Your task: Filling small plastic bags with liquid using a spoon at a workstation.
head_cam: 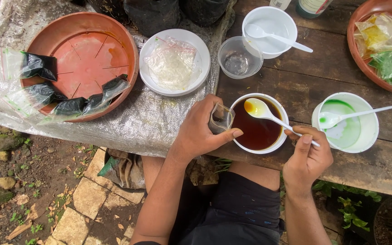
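My left hand (203, 131) holds a small clear plastic bag (221, 119) open at the rim of a white bowl (281, 140) filled with dark brown liquid. My right hand (308, 156) grips the handle of a white plastic spoon (268, 114). The spoon's scoop hovers over the brown liquid and carries a little yellowish liquid. The bag's mouth is beside the scoop, not touching it.
On the wooden table (305, 86): a white bowl with green liquid and a spoon (346, 120), an empty white bowl with a spoon (268, 31), a clear cup (240, 56), a white plate with clear bags (174, 61). A terracotta saucer (82, 61) holds dark filled bags; another saucer (382, 45) holds yellow and green bags.
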